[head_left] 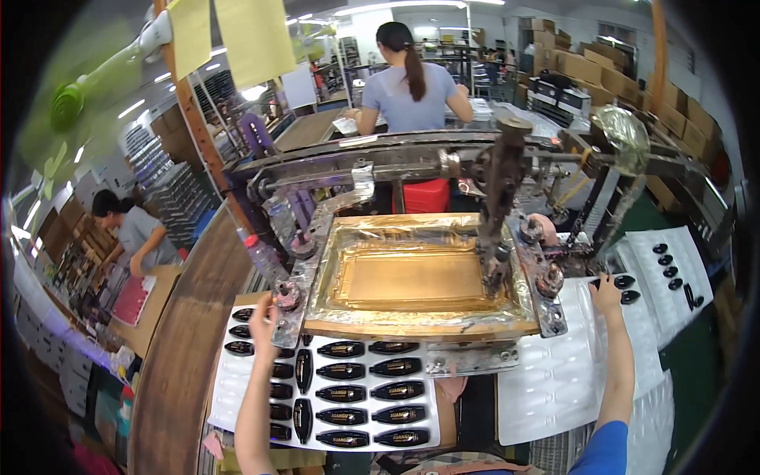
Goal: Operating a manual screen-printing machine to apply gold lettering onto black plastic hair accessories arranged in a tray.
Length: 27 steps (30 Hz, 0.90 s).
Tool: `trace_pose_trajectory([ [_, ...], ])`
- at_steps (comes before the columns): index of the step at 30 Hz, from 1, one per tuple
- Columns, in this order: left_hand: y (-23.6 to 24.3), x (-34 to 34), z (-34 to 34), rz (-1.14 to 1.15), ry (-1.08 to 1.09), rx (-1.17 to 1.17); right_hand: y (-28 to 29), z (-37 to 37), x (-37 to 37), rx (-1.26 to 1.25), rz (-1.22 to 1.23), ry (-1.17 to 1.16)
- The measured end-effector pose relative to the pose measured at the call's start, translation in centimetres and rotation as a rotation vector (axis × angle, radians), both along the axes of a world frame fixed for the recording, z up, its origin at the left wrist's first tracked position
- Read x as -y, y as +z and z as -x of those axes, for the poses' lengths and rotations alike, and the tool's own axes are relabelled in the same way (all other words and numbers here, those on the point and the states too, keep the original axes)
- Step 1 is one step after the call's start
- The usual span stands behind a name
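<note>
My left hand [263, 318] is raised beside the left clamp of a screen-printing frame [419, 326]. Its fingers are bent and apart, with nothing seen in them. Below and right of it lies a white moulded tray [431, 423] with rows of black oval plastic pieces [345, 393] bearing gold print. My right hand [607, 296] reaches over a white tray [546, 396] on the right. Its fingers are closed at a dark oval piece [595, 283], partly hidden by them. Two more black pieces [625, 281] sit just right of that hand. Gold ink covers the mesh [408, 277].
A dark metal press arm [503, 182] stands over the frame. A bottle with a red cap [261, 253] is at its left. Farther right lies another white tray [673, 237] with black pieces. One person [408, 87] sits ahead, another [142, 229] works at the left.
</note>
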<state>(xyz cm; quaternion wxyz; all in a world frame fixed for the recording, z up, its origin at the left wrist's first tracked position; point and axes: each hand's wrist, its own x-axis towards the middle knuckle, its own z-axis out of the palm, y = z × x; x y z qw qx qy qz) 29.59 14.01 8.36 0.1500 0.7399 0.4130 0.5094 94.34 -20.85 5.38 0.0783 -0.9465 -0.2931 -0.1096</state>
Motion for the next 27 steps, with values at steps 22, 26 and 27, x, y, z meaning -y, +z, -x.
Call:
trace_pose_trajectory([
  [22, 6.3, 3.2, -19.6, 0.697, -0.931, 0.788, 13.6, 26.3, -5.5, -0.710, -0.374, 0.938],
  [26, 8.5, 5.2, -13.8, 0.320, -0.650, 0.489, 13.5, 28.4, -7.3, -0.720, -0.139, 0.908],
  [27, 7.9, 4.5, -10.7, 0.424, -0.535, 0.550, 13.4, 28.8, -7.3, -0.724, -0.161, 0.898],
])
